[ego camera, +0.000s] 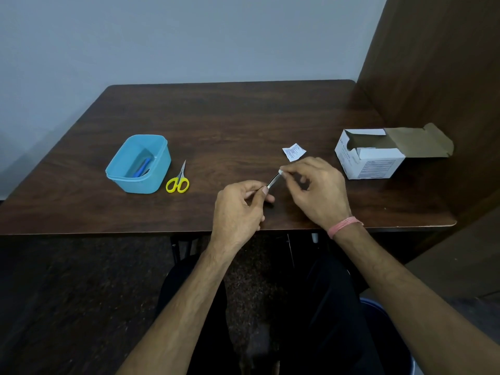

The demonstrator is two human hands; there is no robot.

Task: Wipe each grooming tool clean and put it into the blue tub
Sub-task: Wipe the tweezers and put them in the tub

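Hands (281,190) on metal tool (273,181); blue tub (162,158) (blue tool (142,166) inside)

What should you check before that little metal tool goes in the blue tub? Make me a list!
1. Tool held firmly: ok. The left hand pinches the thin metal tool at its near end.
2. Wipe on the tool: ok. The right hand pinches a small white wipe at the far tip.
3. Tool fully clean: cannot tell, too small to see.
4. Blue tub open and ready: ok. No lid, and a blue tool already lies inside.
5. Way to the tub: ok, though the yellow scissors lie just beside it.
6. Scissors wiped: cannot tell; they lie on the table, outside the tub.
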